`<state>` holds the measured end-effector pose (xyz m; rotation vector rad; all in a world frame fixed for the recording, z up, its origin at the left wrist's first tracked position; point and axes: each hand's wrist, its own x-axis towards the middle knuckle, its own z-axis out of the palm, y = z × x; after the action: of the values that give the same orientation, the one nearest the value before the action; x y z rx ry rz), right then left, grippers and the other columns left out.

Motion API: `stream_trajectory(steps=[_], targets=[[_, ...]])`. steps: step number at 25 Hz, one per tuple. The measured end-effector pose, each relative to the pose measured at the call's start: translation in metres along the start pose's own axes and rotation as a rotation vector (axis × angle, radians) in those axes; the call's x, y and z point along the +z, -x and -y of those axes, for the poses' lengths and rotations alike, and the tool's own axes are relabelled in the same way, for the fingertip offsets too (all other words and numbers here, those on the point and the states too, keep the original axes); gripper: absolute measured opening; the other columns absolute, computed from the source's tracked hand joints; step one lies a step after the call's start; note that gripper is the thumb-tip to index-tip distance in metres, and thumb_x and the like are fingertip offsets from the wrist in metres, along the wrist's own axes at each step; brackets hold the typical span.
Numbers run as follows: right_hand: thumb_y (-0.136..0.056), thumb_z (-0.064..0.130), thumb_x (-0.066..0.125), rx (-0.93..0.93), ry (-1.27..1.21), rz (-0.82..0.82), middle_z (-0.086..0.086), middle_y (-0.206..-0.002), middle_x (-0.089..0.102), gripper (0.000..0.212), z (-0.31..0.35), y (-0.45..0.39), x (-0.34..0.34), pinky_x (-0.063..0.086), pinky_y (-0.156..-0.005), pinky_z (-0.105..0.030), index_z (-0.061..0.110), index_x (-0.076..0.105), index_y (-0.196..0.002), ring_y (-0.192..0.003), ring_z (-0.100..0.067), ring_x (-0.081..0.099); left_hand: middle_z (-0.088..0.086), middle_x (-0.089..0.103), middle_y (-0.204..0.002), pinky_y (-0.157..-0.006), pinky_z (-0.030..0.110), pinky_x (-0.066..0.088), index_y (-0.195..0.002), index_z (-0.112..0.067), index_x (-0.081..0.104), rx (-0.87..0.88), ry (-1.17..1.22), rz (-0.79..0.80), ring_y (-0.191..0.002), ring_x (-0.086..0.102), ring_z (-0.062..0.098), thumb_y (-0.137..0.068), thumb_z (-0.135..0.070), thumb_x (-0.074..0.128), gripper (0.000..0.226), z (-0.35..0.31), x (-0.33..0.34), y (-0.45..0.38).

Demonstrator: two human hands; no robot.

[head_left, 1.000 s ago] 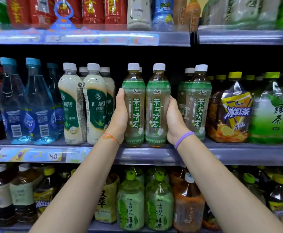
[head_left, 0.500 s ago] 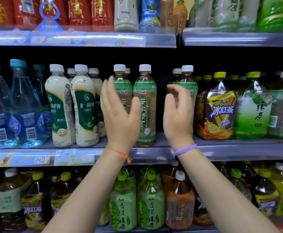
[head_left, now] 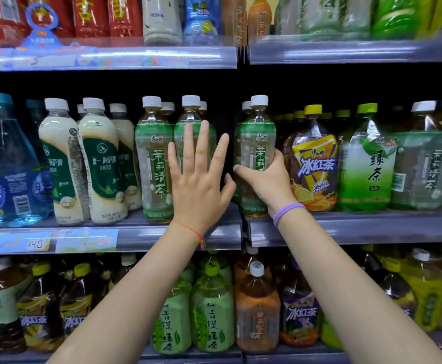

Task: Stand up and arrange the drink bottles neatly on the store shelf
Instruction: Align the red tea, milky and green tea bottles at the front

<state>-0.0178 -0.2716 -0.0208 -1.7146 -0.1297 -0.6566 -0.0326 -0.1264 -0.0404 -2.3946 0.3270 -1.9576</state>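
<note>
Green-labelled jasmine tea bottles with white caps stand upright on the middle shelf (head_left: 162, 233). My left hand (head_left: 197, 179) is flat with its fingers spread, in front of the second bottle (head_left: 192, 119), beside the leftmost one (head_left: 153, 164). My right hand (head_left: 264, 179) is wrapped around the lower body of a third jasmine tea bottle (head_left: 257, 143), which stands apart to the right across a dark gap. More of these bottles stand behind, mostly hidden.
Cream milk-tea bottles (head_left: 99, 164) and blue water bottles (head_left: 7, 166) stand to the left. A large iced red tea bottle (head_left: 314, 169) and green tea bottle (head_left: 366, 164) crowd the right. Shelves above and below are packed with bottles.
Both hands let go of the two front tea bottles. My right hand moved right and closed on the third bottle; my left hand opened flat. The view shifted right.
</note>
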Motion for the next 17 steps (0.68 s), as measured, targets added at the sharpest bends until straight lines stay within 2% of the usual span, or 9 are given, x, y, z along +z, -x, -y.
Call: stream_trajectory(steps=[3, 5, 8, 10, 12, 14, 15, 17], targets=[[-0.069, 0.036, 0.085, 0.024, -0.095, 0.05, 0.006, -0.11, 0.064, 0.076, -0.001, -0.001, 0.002, 0.054, -0.091, -0.035, 0.022, 0.045, -0.133, -0.103, -0.013, 0.064, 0.017, 0.026, -0.16, -0.117, 0.062, 0.015, -0.15, -0.018, 0.041, -0.002, -0.005, 0.007, -0.149, 0.018, 0.041, -0.091, -0.033, 0.051, 0.062, -0.003, 0.0, 0.0], [-0.071, 0.049, 0.081, 0.049, -0.162, 0.109, 0.007, -0.113, 0.065, 0.077, -0.002, -0.001, 0.0, 0.055, -0.089, -0.036, 0.025, 0.045, -0.135, -0.103, -0.012, 0.064, 0.016, 0.028, -0.16, -0.118, 0.06, 0.015, -0.15, -0.016, 0.041, 0.011, 0.007, 0.005, -0.149, 0.019, 0.04, -0.093, -0.033, 0.049, 0.06, -0.007, 0.0, 0.0], [-0.066, 0.087, 0.054, 0.124, -0.339, 0.187, 0.009, -0.125, 0.063, 0.088, 0.001, -0.003, -0.002, 0.048, -0.099, -0.042, 0.033, 0.052, -0.136, -0.116, -0.014, 0.06, 0.02, 0.034, -0.156, -0.121, 0.054, 0.016, -0.149, -0.008, 0.041, 0.069, 0.129, 0.022, -0.148, 0.024, 0.04, -0.094, -0.028, 0.049, 0.059, -0.019, -0.001, 0.003], [-0.064, 0.092, 0.039, 0.153, -0.428, 0.145, 0.007, -0.126, 0.065, 0.093, 0.001, -0.012, -0.001, 0.042, -0.107, -0.043, 0.03, 0.061, -0.13, -0.119, -0.015, 0.059, 0.023, 0.039, -0.152, -0.119, 0.049, 0.026, -0.149, -0.003, 0.039, 0.074, 0.27, 0.082, -0.143, 0.033, 0.04, -0.095, -0.025, 0.048, 0.059, -0.036, -0.006, 0.007], [-0.073, 0.087, 0.035, 0.199, -0.431, 0.115, 0.003, -0.118, 0.07, 0.084, -0.001, -0.024, 0.001, 0.043, -0.108, -0.041, 0.024, 0.069, -0.117, -0.114, -0.018, 0.062, 0.019, 0.028, -0.158, -0.119, 0.039, 0.027, -0.154, -0.005, 0.024, -0.083, 0.522, 0.221, -0.146, 0.027, 0.032, -0.098, -0.025, 0.046, 0.064, -0.058, -0.015, 0.007], [-0.083, 0.08, 0.033, 0.255, -0.471, 0.168, -0.001, -0.111, 0.074, 0.075, -0.004, -0.028, 0.004, 0.045, -0.107, -0.041, 0.022, 0.072, -0.109, -0.109, -0.02, 0.066, 0.007, 0.014, -0.164, -0.121, 0.034, 0.019, -0.158, -0.012, 0.005, -0.405, 0.848, 0.409, -0.151, 0.015, 0.02, -0.1, -0.035, 0.046, 0.074, -0.07, -0.019, -0.004], [-0.083, 0.08, 0.032, 0.254, -0.472, 0.193, -0.002, -0.113, 0.073, 0.075, -0.005, -0.028, 0.004, 0.044, -0.107, -0.043, 0.023, 0.072, -0.112, -0.111, -0.021, 0.065, 0.004, 0.015, -0.164, -0.122, 0.036, 0.02, -0.158, -0.016, 0.003, -0.577, 0.984, 0.496, -0.15, 0.017, 0.018, -0.097, -0.045, 0.047, 0.081, -0.072, -0.015, -0.013], [-0.086, 0.077, 0.029, 0.245, -0.45, 0.207, -0.001, -0.123, 0.068, 0.073, -0.006, -0.024, 0.003, 0.043, -0.108, -0.044, 0.027, 0.067, -0.122, -0.117, -0.02, 0.061, 0.004, 0.031, -0.159, -0.118, 0.043, 0.029, -0.158, -0.024, 0.009, -0.843, 1.152, 0.59, -0.144, 0.033, 0.022, -0.082, -0.069, 0.051, 0.098, -0.069, -0.004, -0.032]])
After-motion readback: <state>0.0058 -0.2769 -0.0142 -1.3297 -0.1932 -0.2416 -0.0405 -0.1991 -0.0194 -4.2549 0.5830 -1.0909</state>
